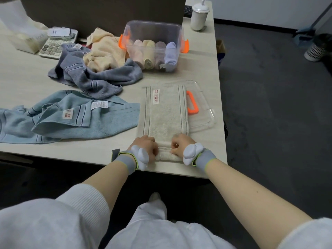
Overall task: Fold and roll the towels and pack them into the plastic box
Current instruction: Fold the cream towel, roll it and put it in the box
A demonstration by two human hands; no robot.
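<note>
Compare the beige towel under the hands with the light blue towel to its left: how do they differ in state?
The beige towel lies folded into a flat, narrow strip; the light blue towel is spread loose and rumpled. Both the left hand and right hand grip the beige towel's near end, where a roll has started; nothing touches the light blue towel. Both carry striped borders and sewn labels.

Labels show on the beige towel (162, 112) and the light blue towel (80, 119), none legible.
</note>
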